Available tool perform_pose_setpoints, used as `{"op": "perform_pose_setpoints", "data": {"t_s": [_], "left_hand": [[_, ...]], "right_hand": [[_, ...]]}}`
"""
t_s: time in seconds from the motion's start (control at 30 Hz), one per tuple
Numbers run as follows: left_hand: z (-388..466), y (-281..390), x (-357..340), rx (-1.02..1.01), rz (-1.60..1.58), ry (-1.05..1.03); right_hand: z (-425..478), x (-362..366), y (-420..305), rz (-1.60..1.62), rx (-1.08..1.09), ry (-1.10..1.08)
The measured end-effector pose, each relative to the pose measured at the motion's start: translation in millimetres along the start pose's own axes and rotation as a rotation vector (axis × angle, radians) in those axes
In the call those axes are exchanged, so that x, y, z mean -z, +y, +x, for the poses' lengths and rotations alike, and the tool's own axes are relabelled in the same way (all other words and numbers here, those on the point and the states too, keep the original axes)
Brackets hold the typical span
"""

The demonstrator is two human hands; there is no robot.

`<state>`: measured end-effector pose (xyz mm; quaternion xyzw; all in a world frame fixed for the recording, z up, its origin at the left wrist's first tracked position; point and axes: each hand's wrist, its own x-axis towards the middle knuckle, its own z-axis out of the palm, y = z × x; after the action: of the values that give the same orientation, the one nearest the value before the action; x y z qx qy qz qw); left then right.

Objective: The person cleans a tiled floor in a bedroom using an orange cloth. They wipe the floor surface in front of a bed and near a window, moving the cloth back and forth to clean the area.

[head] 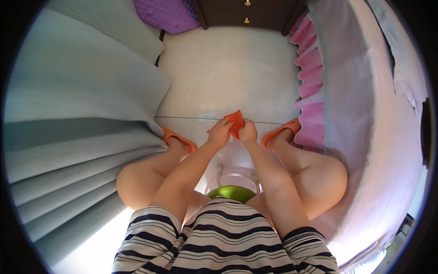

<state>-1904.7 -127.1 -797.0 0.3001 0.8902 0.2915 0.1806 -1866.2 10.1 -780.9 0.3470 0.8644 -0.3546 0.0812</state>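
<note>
An orange piece of cloth or paper point(235, 124) is held between my two hands, above the floor and between my feet. My left hand point(219, 131) grips its left side, and a small orange tip shows beyond the outer edge of that hand. On the opposite side, my right hand point(248, 130) pinches the orange piece with thumb and fingers. Whether it is folded or simply crumpled, I cannot tell. Beneath me is a green stool seat point(232, 193) with pale legs. I wear orange slippers, the left one point(187, 143) and the right one point(272, 136).
Grey curtains point(75, 99) hang at the left. A bed with a pink ruffled skirt point(309, 75) stands at the right. At the far end are a dark wooden cabinet point(226, 13) with brass knobs and a purple textured object point(167, 15). Pale floor tiles point(226, 72) lie between.
</note>
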Motion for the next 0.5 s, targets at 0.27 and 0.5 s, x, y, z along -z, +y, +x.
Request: {"op": "perform_pose_setpoints", "data": {"t_s": [0.27,0.5], "left_hand": [[64.7,-39.3,-8.4,0.116,0.127,-0.1],[103.0,-102.5,-28.1,0.042,0.187,0.018]], "right_hand": [[87.2,-28.3,-5.3,-0.176,0.135,-0.111],[130.3,-74.9,7.7,-0.463,0.4,-0.074]]}}
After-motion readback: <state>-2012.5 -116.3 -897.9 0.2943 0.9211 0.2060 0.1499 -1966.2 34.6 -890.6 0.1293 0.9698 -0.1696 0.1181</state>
